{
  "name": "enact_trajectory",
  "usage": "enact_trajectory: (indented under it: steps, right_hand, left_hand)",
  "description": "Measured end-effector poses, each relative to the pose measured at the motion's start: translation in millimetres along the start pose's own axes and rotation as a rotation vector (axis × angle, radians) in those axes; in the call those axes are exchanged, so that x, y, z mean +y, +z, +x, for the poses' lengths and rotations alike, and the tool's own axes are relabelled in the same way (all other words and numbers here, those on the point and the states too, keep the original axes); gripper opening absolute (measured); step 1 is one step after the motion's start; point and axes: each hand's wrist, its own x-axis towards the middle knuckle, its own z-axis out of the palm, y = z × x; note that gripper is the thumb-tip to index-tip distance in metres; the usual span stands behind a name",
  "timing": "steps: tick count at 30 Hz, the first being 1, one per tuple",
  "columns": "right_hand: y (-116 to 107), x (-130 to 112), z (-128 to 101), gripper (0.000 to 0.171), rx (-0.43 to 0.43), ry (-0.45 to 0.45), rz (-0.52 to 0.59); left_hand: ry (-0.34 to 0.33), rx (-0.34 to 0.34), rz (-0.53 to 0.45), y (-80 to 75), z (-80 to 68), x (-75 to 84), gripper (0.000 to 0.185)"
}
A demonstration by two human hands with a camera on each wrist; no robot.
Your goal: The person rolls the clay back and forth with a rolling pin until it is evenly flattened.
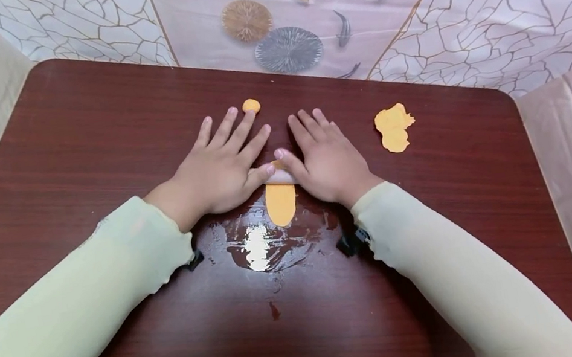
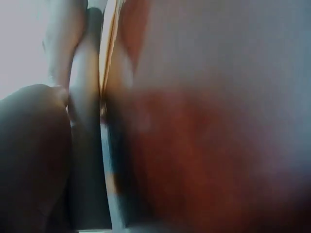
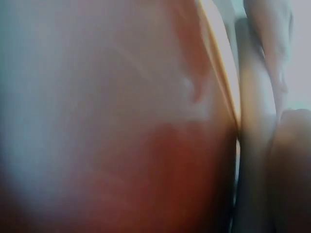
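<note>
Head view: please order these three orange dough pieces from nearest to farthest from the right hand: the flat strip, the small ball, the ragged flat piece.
1. The flat strip: beside the right hand, toward the person, under the white roller that both hands press.
2. The ragged flat piece: on the table to its right, apart from it.
3. The small ball: farther off, beyond the left hand fingertips.

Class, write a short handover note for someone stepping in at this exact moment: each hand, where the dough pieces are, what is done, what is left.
Left hand and right hand: both flat, fingers straight, pressing a pale cylindrical rolling pin on the dark brown wooden table.
Orange flattened dough strip: under the pin, rolled out toward the person.
Small orange dough ball: beyond the left fingertips, untouched.
Irregular flat orange dough piece: right of the right hand, already flat.
Done: strip's near part rolled. Left: probably finishing the strip, then the ball.
</note>
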Motion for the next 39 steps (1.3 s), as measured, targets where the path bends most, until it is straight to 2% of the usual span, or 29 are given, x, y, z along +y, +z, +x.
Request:
enact_trajectory:
  steps: [7, 11, 16, 24, 26, 29, 34, 39]
  right_hand:
    - [5, -21, -50, 0.100, -0.021, -0.111, -0.116]
    - [9, -29, -77, 0.100, 0.005, -0.164, -0.131]
    - [15, -37, -108, 0.100, 0.048, -0.208, -0.140]
    - [20, -47, -135, 0.101, 0.057, -0.234, -0.132]
    - [20, -47, -136, 0.100, 0.053, -0.232, -0.129]
    - [19, -46, -128, 0.099, 0.054, -0.209, -0.125]
    - [15, -40, -99, 0.095, 0.054, -0.135, -0.125]
    - [10, -30, -71, 0.094, 0.017, -0.071, -0.136]
  left_hand:
    - [0.053, -0.024, -0.011, 7.2, -37.7, 18.8, 0.087]
    - [0.073, -0.043, -0.018, 10.5, -61.1, 31.1, 0.097]
    - [0.106, -0.015, -0.021, 14.3, -87.5, 44.7, 0.102]
    - [0.135, 0.011, -0.016, 16.0, -115.3, 56.1, 0.103]
    - [0.136, 0.015, -0.023, 16.8, -116.7, 56.2, 0.103]
    - [0.130, 0.028, -0.027, 19.4, -109.6, 52.0, 0.102]
    - [0.089, 0.031, -0.042, 22.1, -84.5, 39.2, 0.097]
    - [0.052, -0.034, -0.071, 13.5, -58.4, 29.9, 0.096]
